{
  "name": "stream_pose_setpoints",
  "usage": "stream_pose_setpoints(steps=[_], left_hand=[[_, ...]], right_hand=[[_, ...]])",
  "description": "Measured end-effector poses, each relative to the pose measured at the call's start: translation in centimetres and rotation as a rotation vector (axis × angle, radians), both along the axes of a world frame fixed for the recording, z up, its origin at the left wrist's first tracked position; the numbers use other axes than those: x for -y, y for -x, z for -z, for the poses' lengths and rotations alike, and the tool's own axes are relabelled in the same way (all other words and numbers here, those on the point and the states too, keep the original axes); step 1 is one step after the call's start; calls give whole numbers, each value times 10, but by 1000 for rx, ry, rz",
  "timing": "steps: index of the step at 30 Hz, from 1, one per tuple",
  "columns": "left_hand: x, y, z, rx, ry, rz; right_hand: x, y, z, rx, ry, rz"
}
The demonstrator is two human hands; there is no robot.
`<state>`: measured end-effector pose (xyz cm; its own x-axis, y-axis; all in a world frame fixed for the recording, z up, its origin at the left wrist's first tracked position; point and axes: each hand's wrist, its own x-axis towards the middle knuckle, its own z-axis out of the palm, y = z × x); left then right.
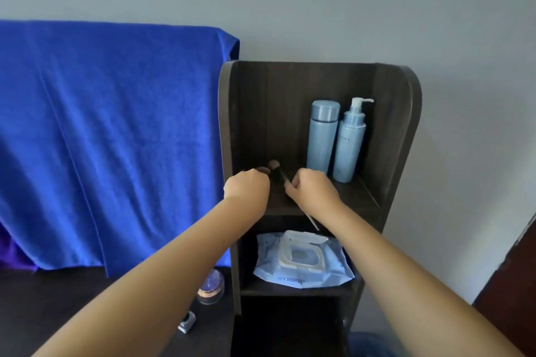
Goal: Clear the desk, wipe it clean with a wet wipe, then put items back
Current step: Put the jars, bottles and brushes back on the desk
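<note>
While right hand (311,187) grips slim brush (278,172) | shelf (400,124) dark wood

- Left hand (246,187) and forearm are bare, no sleeve showing.
- Right hand (311,188) and forearm likewise bare.
- No rings, watch or bracelet visible.

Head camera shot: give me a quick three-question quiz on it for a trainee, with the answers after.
1. True or false: the wet wipe pack lies on the shelf below the two blue bottles.
2. Which hand holds the makeup brush with the long handle?
3. What stands on the desk left of the shelf unit: A) a small round jar, B) a mug, C) a book?

Key: 1 true. 2 the right hand; the left hand is curled on a second brush. 3 A.
</note>
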<state>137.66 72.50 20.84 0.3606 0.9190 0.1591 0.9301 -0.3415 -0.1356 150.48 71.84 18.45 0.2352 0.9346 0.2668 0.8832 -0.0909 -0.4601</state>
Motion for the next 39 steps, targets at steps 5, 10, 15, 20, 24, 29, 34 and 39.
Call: stream_pose_setpoints(steps=[5, 10, 15, 20, 24, 29, 34, 39], left_hand=[[12, 43, 1, 656, -22, 172], [28, 119, 21, 1073, 14, 243], [20, 198, 68, 1176, -2, 145], [-4, 299, 148, 1134, 115, -65], [-35, 372, 213, 962, 225, -297], [-67, 408, 272, 833, 292, -415], [-89, 414, 319, 800, 321, -364], [-90, 413, 337, 721, 241, -247]], right_hand=[[38, 9, -15, -286, -293, -89], [80, 64, -19, -416, -416, -213], [69, 151, 23, -480, -337, -283], [25, 258, 110, -521, -108, -203], [-8, 344, 179, -598, 79, -97], [-40, 406, 247, -570, 280, 78], [-66, 418, 278, -409, 349, 172], [-75, 421, 283, -252, 411, 184]])
